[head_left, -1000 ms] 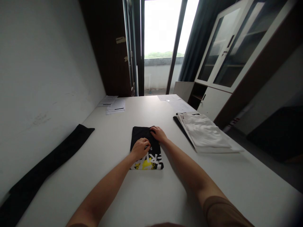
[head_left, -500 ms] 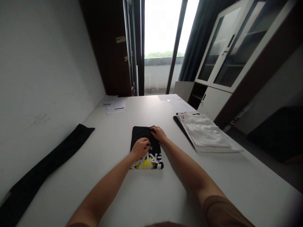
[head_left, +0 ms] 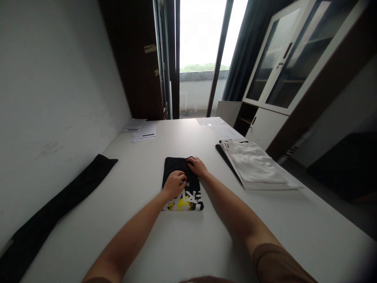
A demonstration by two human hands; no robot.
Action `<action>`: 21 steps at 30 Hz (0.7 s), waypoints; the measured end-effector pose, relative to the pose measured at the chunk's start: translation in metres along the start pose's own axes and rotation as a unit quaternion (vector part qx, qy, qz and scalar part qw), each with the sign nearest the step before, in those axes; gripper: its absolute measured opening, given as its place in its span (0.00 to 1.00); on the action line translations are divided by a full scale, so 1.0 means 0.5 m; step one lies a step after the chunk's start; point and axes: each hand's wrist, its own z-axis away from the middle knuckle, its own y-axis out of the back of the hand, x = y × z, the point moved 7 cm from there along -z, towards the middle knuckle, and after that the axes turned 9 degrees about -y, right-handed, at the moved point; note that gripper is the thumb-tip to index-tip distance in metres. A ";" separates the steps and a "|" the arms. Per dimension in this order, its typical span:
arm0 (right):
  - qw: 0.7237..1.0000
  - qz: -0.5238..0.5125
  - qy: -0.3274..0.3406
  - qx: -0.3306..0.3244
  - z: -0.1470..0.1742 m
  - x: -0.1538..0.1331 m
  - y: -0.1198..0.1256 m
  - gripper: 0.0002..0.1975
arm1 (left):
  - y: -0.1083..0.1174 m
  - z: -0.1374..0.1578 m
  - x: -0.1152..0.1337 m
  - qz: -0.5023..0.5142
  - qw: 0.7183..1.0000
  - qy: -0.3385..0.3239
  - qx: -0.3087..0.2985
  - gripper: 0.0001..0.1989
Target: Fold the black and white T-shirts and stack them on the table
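Note:
A black T-shirt [head_left: 173, 163] with white lettering and a yellow print lies folded into a compact rectangle in front of me. My left hand [head_left: 176, 182] rests on the middle of it, palm down, fingers loosely bent and pressing on the cloth. Near the far right corner, my right hand [head_left: 196, 166] lies on the fabric with its fingers over the edge. Neither hand lifts the cloth. Part of the print is hidden under my left hand and wrist.
Folded white clothes [head_left: 256, 163] are stacked over dark ones on the right of the white table [head_left: 182, 243]. A long black garment [head_left: 64, 194] lies along the left wall. Papers [head_left: 145, 131] are at the far left, and more sheets [head_left: 225, 131] at the far right.

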 end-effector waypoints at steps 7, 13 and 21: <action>1.000 -0.004 0.009 0.003 0.001 -0.001 0.001 0.12 | -0.001 0.001 0.001 -0.003 1.000 -0.003 0.001 0.08; 1.000 0.001 0.009 0.003 0.000 0.002 -0.001 0.12 | 0.000 0.001 0.001 -0.002 1.000 -0.005 0.000 0.08; 1.000 0.001 0.002 0.001 0.000 0.002 -0.001 0.12 | 0.003 -0.001 0.004 -0.001 1.000 -0.002 -0.003 0.08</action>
